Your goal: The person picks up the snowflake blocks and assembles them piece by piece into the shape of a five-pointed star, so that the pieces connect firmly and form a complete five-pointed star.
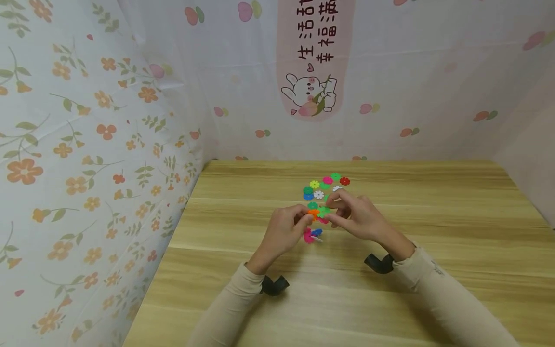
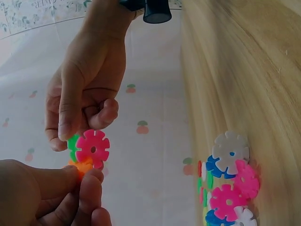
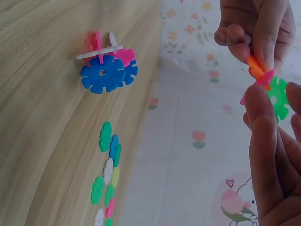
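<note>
Flower-shaped notched plastic discs are in both hands above the table. My left hand (image 1: 284,226) pinches an orange disc (image 2: 83,165) between thumb and fingers. A pink disc (image 2: 93,149) and a green disc (image 3: 279,99) adjoin the orange one in a small cluster. At the far side, my right hand (image 1: 357,214) holds the green disc by its edge with curled fingers and thumb. Below the hands, a joined cluster of pink, blue and white discs (image 3: 102,74) rests on the table; its blue faces show in the right wrist view.
Several loose flower discs, among them a yellow one (image 1: 314,184) and a red one (image 1: 344,181), lie on the wooden table (image 1: 225,217) beyond the hands. A patterned cloth (image 1: 390,86) hangs behind the far edge. Black wrist mounts (image 1: 275,286) sit beneath the sleeves.
</note>
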Demonstrator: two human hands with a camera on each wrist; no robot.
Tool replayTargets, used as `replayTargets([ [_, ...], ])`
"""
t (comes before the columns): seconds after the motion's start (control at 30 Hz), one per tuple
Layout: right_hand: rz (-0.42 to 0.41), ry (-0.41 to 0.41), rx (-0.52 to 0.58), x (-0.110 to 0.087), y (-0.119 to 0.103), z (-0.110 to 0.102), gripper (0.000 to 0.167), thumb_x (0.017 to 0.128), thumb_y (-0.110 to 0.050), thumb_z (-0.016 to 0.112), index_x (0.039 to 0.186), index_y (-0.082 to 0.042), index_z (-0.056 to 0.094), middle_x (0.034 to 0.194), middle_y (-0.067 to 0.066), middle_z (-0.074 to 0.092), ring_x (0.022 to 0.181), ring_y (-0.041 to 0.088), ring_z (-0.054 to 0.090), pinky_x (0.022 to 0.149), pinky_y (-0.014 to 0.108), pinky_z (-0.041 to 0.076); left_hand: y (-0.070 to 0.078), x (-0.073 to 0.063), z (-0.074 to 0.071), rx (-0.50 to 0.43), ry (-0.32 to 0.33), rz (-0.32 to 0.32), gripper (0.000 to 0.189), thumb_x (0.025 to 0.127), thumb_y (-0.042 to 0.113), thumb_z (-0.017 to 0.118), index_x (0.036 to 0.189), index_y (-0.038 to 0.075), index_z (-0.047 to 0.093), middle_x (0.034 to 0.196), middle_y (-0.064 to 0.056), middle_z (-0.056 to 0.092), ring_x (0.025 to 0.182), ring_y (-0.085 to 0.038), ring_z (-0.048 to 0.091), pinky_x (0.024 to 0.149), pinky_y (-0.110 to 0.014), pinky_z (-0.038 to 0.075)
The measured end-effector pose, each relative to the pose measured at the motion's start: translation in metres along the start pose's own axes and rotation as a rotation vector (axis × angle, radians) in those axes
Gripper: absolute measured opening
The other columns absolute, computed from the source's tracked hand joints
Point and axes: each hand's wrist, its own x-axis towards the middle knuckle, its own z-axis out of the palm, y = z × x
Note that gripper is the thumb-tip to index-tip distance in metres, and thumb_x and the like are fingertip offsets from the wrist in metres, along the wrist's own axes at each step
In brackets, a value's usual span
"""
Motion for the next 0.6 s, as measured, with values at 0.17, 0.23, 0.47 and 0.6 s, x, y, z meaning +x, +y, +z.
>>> replayTargets([
  [0.17, 0.043, 0.056, 0.008, 0.004, 0.003, -0.001, 0.029, 0.087, -0.003, 0.077, 0.111, -0.007, 0.061, 0.094, 0.002, 0.073, 0.056, 0.002, 0.062, 0.048, 0.025, 0.051, -0.001, 0.001, 0.0, -0.049, 0.026, -0.053, 0.01, 0.097, 0.01, 0.067, 0.099, 0.002, 0.071, 0.079, -0.006, 0.072, 0.062, -0.007, 0.062, 0.056, -0.022, 0.051],
  [0.23, 0.091, 0.095, 0.046, 0.005, 0.006, -0.003, 0.027, 0.09, -0.004, 0.074, 0.114, -0.006, 0.061, 0.101, 0.006, 0.072, 0.054, 0.007, 0.062, 0.046, 0.027, 0.049, -0.003, 0.001, 0.001, -0.063, 0.044, -0.074, 0.011, 0.097, 0.01, 0.066, 0.102, 0.001, 0.071, 0.08, -0.006, 0.072, 0.062, -0.009, 0.063, 0.055, -0.022, 0.05],
  [0.47, 0.443, 0.271, 0.263, 0.008, 0.038, -0.015, 0.034, 0.1, -0.024, 0.064, 0.129, -0.007, 0.057, 0.11, 0.02, 0.062, 0.055, 0.022, 0.06, 0.053, 0.034, 0.053, -0.012, 0.001, -0.002, -0.13, 0.116, -0.187, 0.017, 0.097, 0.005, 0.064, 0.113, -0.001, 0.064, 0.08, -0.005, 0.072, 0.062, -0.023, 0.067, 0.045, -0.022, 0.043],
  [0.6, 0.548, 0.311, 0.304, 0.004, 0.067, -0.016, 0.041, 0.099, -0.028, 0.065, 0.133, -0.008, 0.056, 0.111, 0.017, 0.061, 0.061, 0.026, 0.064, 0.055, 0.032, 0.053, -0.021, -0.001, -0.001, -0.17, 0.119, -0.275, 0.018, 0.097, 0.005, 0.062, 0.114, -0.001, 0.062, 0.081, -0.011, 0.072, 0.066, -0.03, 0.07, 0.044, -0.023, 0.045],
])
